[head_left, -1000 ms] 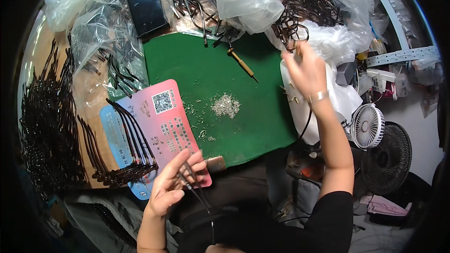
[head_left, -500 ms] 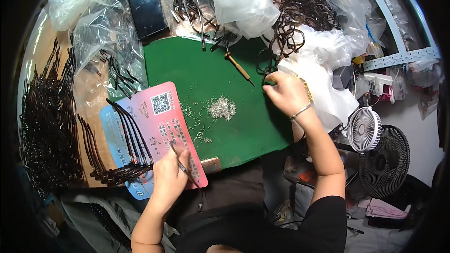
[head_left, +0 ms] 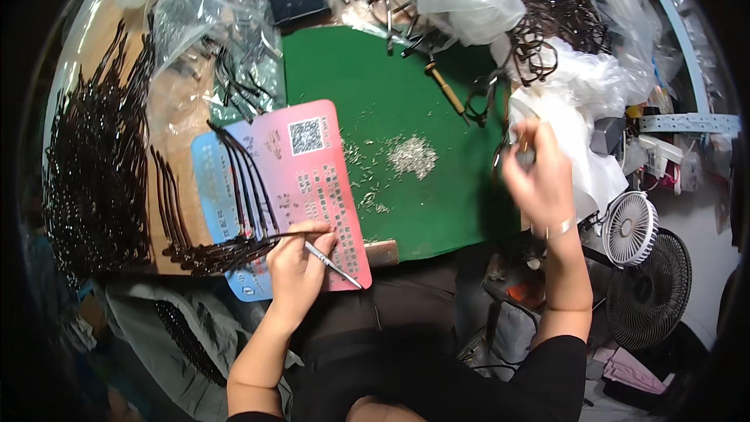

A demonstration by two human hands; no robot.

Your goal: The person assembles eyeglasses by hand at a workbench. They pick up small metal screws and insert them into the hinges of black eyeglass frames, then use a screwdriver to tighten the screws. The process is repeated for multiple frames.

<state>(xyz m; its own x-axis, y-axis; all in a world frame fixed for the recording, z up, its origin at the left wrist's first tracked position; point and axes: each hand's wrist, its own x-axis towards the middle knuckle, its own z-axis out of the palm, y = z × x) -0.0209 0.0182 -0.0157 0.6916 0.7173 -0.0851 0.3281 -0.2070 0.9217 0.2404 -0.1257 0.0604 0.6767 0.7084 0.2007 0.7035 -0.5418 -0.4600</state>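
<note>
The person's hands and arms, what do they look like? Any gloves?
No gloves: the left hand and right hand are bare. The sleeves are short and black. A shiny, pale band circles the right wrist; none shows on the left.

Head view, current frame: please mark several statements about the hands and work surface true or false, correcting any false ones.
1. The left hand holds a slim dark strand. True.
2. The heap of small silver pieces lies on the pink card. False: the heap lies on the green mat.
3. A tool with a yellow-brown handle lies on the green mat. True.
4. The right hand is touching the heap. False: it is at the mat's right edge, apart from the heap.
5. A white fan stands to the right of the mat. True.
</note>
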